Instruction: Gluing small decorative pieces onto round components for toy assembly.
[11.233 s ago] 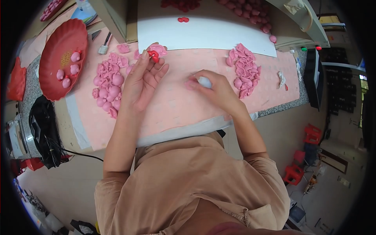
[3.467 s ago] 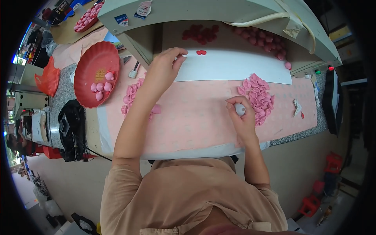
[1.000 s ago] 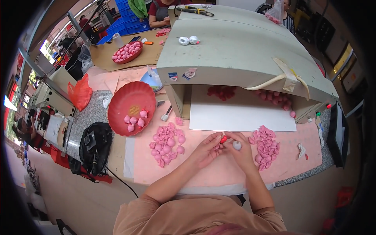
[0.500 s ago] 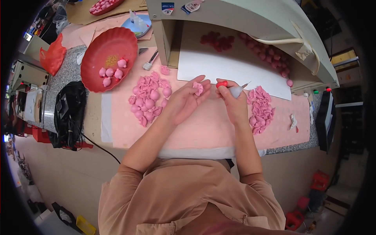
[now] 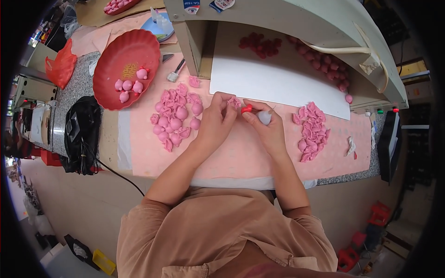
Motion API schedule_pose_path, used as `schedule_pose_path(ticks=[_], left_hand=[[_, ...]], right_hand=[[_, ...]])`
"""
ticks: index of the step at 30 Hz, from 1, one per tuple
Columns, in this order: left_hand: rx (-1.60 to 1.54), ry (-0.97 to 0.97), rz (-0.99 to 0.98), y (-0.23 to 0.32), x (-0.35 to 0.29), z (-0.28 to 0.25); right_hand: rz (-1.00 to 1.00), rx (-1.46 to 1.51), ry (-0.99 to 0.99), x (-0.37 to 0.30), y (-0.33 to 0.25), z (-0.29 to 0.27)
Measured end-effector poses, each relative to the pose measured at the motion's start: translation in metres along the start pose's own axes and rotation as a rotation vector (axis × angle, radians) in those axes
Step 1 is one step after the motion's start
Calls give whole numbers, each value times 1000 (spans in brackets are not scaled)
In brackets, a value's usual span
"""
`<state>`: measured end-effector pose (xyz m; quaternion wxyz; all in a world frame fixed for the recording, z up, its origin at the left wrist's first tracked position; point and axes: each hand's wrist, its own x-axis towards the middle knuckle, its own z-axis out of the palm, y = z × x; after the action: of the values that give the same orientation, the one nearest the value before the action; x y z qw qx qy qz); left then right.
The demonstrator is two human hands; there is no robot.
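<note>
My left hand [image 5: 214, 124] pinches a small pink ruffled piece [image 5: 234, 102] between thumb and fingertips. Close to its right, my right hand [image 5: 270, 134] grips a small glossy red piece [image 5: 246, 109] in its fingertips. The same hand also keeps a translucent squeeze bottle [image 5: 264, 117] with a thin needle tip tucked in its fingers. The red piece is right beside the pink one; I cannot tell whether they touch. A pile of pink ruffled pieces and round balls [image 5: 175, 123] lies left of my left hand. More pink ruffled pieces [image 5: 312, 127] lie right of my right hand.
A scalloped red tray [image 5: 109, 60] with several pink balls stands at the left. Beside it lies a flat brush [image 5: 175, 73]. Ahead, a grey box-like housing [image 5: 296, 16] arches over a white sheet [image 5: 259, 90], with red and pink pieces at the back. A black bag [image 5: 83, 134] sits far left.
My left hand has turned from an open palm to a fingertip pinch on the pink piece. My right hand has moved left, bringing the red piece beside it.
</note>
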<state>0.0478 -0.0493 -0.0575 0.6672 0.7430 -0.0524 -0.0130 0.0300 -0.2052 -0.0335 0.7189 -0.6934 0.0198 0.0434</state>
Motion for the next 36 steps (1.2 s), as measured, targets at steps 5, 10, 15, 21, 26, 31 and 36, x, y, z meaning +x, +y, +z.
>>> schedule_pose_path(ticks=[5,10,15,21,26,31,36], left_hand=[[158,-71,28,16,-3,2],[144,-103,113,21,-4,0],[459,-102,264,20,-1,-5],[582,-81,403,15,3,-3],[580,-107,383,25,3,-8],[306,-146,78,29,0,-7],[111,-241,396,24,-1,-5]], right_hand=[[25,-15,-14,3,-8,0],[78,89,-88,3,-5,-7],[16,68,-111,0,4,-8],[107,171,-171,5,12,-11],[138,251,-171,-2,9,-7],[293,435,-134,7,12,-7],[314,605,-211,-6,-3,-7]])
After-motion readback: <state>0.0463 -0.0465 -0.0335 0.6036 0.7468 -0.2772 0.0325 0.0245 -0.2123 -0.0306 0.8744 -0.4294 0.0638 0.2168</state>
